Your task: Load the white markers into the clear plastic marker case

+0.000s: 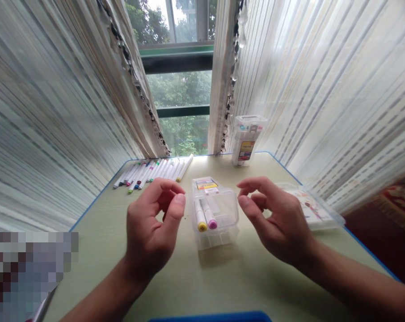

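Note:
A clear plastic marker case [219, 241] lies on the table between my hands. Inside it are two white markers, one with a yellow end [201, 226] and one with a pink-purple end [212, 223]. A yellow-and-blue label [207, 184] shows at its far end. To the left of the case is my left hand [157, 223], its fingers loosely curled, thumb apart from them, holding nothing. My right hand [276, 219] is just right of the case, thumb and forefinger parted around bare air. Neither hand visibly grips the case.
Several white markers with coloured ends [152, 172] lie in a row at the back left. A filled clear marker case [244, 143] stands upright at the back right. Behind my right hand lies a flat clear case with pictures [318, 208]. A blue edge [216, 317] shows in front.

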`<state>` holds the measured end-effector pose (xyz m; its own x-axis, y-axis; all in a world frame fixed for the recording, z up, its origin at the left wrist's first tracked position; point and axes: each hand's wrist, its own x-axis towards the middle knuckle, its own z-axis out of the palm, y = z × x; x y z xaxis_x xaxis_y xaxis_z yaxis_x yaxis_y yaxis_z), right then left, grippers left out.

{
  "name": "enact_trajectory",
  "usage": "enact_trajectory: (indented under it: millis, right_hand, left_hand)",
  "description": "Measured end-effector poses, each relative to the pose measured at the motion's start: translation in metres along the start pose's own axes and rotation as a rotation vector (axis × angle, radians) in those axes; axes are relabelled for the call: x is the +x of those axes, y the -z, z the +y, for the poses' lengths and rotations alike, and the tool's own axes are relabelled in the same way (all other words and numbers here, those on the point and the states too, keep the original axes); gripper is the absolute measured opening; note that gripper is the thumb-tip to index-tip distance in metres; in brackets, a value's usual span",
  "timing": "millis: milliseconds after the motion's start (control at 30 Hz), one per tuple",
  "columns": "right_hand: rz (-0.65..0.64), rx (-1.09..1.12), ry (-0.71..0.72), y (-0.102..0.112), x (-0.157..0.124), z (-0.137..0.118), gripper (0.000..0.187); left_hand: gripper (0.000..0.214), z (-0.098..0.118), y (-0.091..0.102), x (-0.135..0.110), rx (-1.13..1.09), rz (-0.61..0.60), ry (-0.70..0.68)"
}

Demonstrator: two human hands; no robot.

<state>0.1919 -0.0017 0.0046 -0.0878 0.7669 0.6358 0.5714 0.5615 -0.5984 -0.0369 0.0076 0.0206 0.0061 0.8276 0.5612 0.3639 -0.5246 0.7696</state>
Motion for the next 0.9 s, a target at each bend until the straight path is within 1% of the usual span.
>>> enact_trajectory:
  millis: [100, 233, 400, 467, 533, 700, 833, 900]
  right_hand:
    - [-0.08, 0.026, -0.033, -0.001, 0.003, 0.006, 0.028]
    - [-0.115, 0.043, -0.001, -0.001, 0.002, 0.006, 0.033]
    - [-0.09, 0.057, 0.096, 0.0, 0.0, 0.0, 0.03]
    - [-0.076, 0.05, 0.117, 0.0, 0.0, -0.002, 0.029]
    - [-0.068, 0.042, 0.128, 0.001, 0.0, -0.003, 0.027]
    - [-0.046, 0.04, 0.142, 0.002, 0.001, -0.005, 0.022]
    - [-0.039, 0.019, 0.151, 0.002, 0.001, -0.006, 0.018]
    - [-0.046, 0.015, 0.147, 0.003, 0.0, -0.006, 0.017]
  left_hand:
    - [0.011, -0.003, 0.001, 0.002, -0.005, -0.053, 0.004]
    - [0.015, -0.003, 0.001, 0.0, 0.044, -0.084, 0.009]
    - [0.016, -0.003, -0.001, -0.003, 0.08, -0.061, 0.004]
    - [0.014, -0.003, -0.001, -0.003, 0.089, -0.08, 0.0]
    - [0.014, -0.002, -0.001, -0.003, 0.098, -0.098, -0.008]
    - [0.015, -0.002, -0.001, -0.003, 0.085, -0.067, -0.013]
    - [0.014, -0.002, 0.0, -0.002, 0.109, -0.123, -0.017]
    - [0.014, -0.001, 0.001, -0.001, 0.119, -0.122, -0.017]
